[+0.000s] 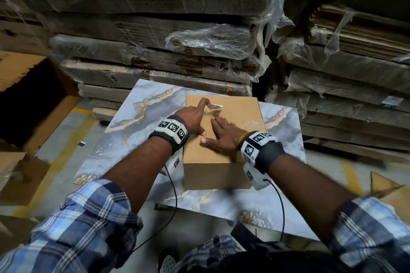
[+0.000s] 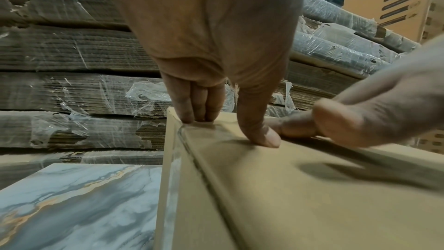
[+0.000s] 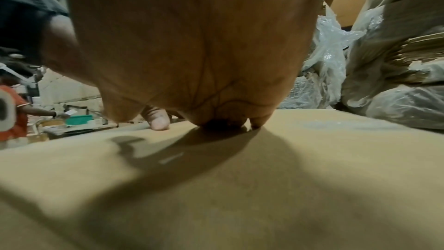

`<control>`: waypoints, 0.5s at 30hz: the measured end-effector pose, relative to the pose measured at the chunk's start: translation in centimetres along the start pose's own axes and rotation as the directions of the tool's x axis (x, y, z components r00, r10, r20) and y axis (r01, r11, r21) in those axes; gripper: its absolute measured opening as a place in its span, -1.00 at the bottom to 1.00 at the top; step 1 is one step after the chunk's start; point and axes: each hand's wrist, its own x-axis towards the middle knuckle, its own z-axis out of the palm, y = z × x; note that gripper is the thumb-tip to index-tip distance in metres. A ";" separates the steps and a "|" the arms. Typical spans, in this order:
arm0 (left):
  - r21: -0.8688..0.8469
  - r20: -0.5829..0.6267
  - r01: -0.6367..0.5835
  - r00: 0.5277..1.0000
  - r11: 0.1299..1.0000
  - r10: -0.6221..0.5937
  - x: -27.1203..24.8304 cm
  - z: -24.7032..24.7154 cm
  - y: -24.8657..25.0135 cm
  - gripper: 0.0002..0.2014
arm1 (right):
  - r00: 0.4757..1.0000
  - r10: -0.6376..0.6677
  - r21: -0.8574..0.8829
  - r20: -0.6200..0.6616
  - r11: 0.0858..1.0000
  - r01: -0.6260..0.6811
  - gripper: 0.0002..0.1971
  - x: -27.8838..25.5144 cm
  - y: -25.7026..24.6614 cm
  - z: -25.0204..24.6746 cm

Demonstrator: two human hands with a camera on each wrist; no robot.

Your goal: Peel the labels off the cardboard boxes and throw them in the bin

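Shrink-wrapped stacks of flattened cardboard (image 1: 155,35) fill the background; marble-print table (image 1: 124,139) sits in front of them, cardboard box (image 1: 221,162) on top of it. Right hand (image 1: 224,137) lies flat on the box top, fingers straight and spread, pinning it down. Left hand (image 1: 193,117): index finger bent at the edge of the label (image 1: 214,107), other fingers curled against the box's far-left edge, gripping nothing. Label sits at the far-left part of the box top, looks partly lifted. No bin in view. Suggest: work a nail under one corner, then peel low and slow so it doesn't tear, right hand pressing down throughout.
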 end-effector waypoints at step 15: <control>-0.002 0.007 0.011 1.000 1.000 -0.011 -0.1 -0.1 0.0 -0.08 | 0.996 -0.053 -0.036 0.071 0.998 0.055 0.01 -1.6 0.1 -0.5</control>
